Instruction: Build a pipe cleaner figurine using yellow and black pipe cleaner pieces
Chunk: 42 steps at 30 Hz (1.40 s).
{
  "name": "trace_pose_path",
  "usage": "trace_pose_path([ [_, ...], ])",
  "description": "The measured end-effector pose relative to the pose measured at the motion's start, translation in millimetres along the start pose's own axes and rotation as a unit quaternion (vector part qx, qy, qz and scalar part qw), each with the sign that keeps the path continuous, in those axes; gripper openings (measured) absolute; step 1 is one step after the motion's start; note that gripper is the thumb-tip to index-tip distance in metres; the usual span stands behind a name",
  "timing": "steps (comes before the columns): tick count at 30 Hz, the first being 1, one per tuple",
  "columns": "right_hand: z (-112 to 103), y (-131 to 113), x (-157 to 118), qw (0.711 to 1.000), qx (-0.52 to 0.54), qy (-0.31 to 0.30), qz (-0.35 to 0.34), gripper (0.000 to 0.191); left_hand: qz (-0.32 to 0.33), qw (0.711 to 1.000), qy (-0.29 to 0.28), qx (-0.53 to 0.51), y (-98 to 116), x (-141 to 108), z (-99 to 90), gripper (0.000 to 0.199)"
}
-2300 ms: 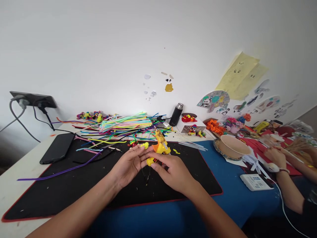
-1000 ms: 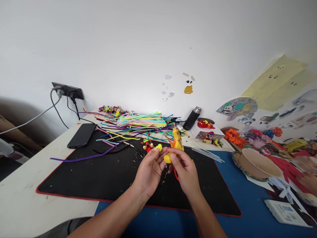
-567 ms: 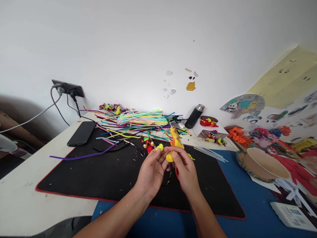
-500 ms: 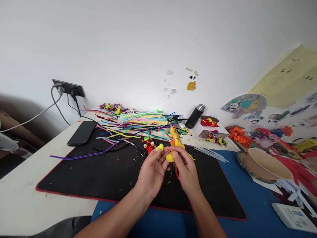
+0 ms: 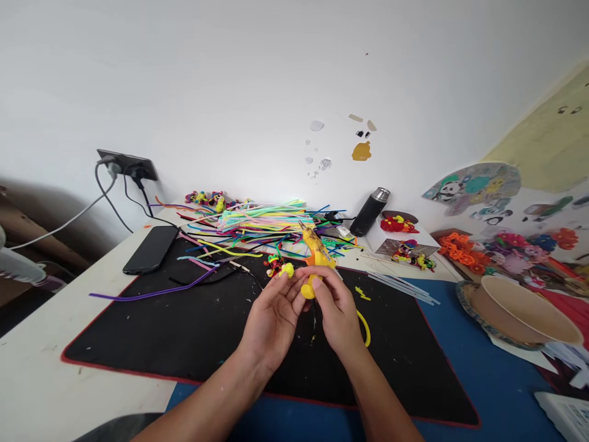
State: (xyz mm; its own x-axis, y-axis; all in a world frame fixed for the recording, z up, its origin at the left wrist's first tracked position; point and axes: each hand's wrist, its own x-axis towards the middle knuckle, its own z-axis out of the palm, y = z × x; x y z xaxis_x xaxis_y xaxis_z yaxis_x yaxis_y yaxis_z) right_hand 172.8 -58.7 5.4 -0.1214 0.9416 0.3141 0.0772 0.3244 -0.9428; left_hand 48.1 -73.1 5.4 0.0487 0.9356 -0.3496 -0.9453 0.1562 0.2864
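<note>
My left hand (image 5: pixel 271 319) is turned palm up, with a small fuzzy yellow ball (image 5: pixel 288 269) pinched at its thumb and fingertips. Just beyond the fingertips is a little multicoloured figure (image 5: pixel 274 264); whether it is touching the ball I cannot tell. My right hand (image 5: pixel 338 307) is closed around the handle of a yellow glue gun (image 5: pixel 316 250). Its metal nozzle points up and away to the left, and the handle's round end shows by my thumb. The fingertips of both hands nearly meet above the black mat (image 5: pixel 184 331).
Fuzzy craft stems (image 5: pixel 267 216) lie heaped along the wall. A phone (image 5: pixel 151 250) is at left, a black flask (image 5: pixel 370 212) leans by a white box (image 5: pixel 380 238). Clear glue sticks (image 5: pixel 405 287), a yellow curved piece (image 5: pixel 367 328) and a bowl (image 5: pixel 529 310) are at right.
The glue gun has tilted and shifted left in my right hand, its nozzle now nearer the yellow ball's side. My left hand has moved slightly left. A yellow curved piece now shows beside my right hand.
</note>
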Motion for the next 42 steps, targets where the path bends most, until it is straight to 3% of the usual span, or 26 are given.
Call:
trace_pose_path([
  [9,8.7,7.8,21.5,0.998,0.046,-0.032,-0.012,0.019,0.015,0.999,0.022,0.021,21.3,3.1,10.8,0.029],
  [16,11.0,-3.6,37.7,0.994,0.074,-0.056,-0.052,0.018,0.045,0.998,0.038,0.009,30.4,2.8,29.7,0.036],
  [21,12.5,-9.6,41.9,0.987,0.152,-0.048,-0.037,0.017,0.061,0.998,0.028,0.015,32.6,-1.0,38.0,0.033],
  [28,11.5,-7.8,46.2,0.978,0.197,-0.064,-0.012,0.023,0.065,0.997,0.03,0.021,32.8,-3.1,39.9,0.033],
  [36,16.1,-9.2,46.3,0.986,0.155,-0.043,-0.035,0.035,0.09,0.995,0.051,0.015,29.2,-6.7,38.4,0.035],
  [42,18.7,-14.5,47.2,0.991,0.115,-0.011,-0.068,0.032,0.14,0.99,0.007,0.028,24.4,-3.2,25.7,0.013],
])
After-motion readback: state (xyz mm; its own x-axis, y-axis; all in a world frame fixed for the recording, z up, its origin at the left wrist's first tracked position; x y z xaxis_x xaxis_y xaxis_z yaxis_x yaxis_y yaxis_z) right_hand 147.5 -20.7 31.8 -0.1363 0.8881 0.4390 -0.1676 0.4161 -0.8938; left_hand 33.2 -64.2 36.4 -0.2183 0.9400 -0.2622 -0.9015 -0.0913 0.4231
